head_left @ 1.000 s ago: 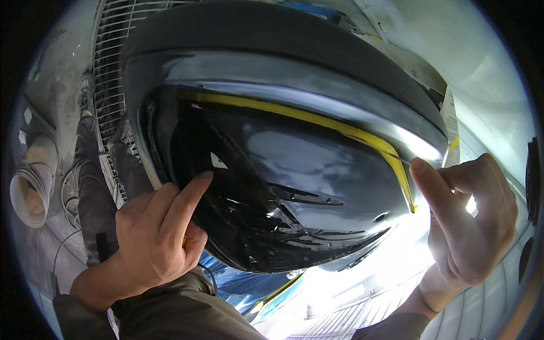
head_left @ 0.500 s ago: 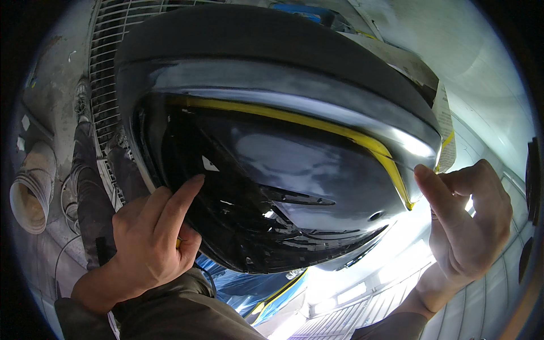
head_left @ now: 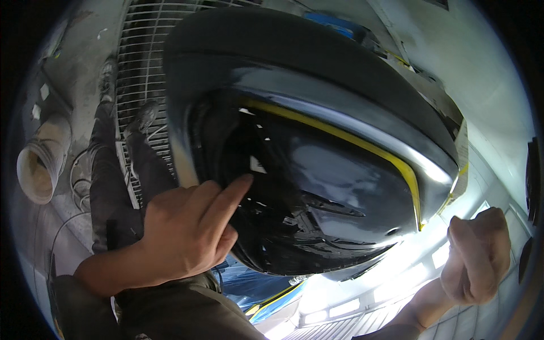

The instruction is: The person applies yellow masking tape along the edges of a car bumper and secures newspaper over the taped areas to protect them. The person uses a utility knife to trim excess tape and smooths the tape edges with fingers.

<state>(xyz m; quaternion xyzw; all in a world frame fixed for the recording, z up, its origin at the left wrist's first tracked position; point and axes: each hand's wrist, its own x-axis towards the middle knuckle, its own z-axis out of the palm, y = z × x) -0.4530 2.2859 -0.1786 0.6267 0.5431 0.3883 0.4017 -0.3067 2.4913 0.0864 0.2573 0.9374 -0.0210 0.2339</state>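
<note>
Grating (head_left: 139, 85) shows beyond the dark panel (head_left: 340, 153), pale wall (head_left: 490, 107) rightward; left hand (head_left: 187, 229) and right hand (head_left: 477, 260) are apart, grips unclear.

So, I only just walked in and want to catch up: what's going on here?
A person is working bare-handed at a large, dark, curved panel. Their left hand stretches its index finger toward the glossy black part; whether the fingertip touches isn't clear. Their right hand is curled beyond the panel's right end, apart from it. A yellow strip runs along the edge of the panel's recess.
</note>
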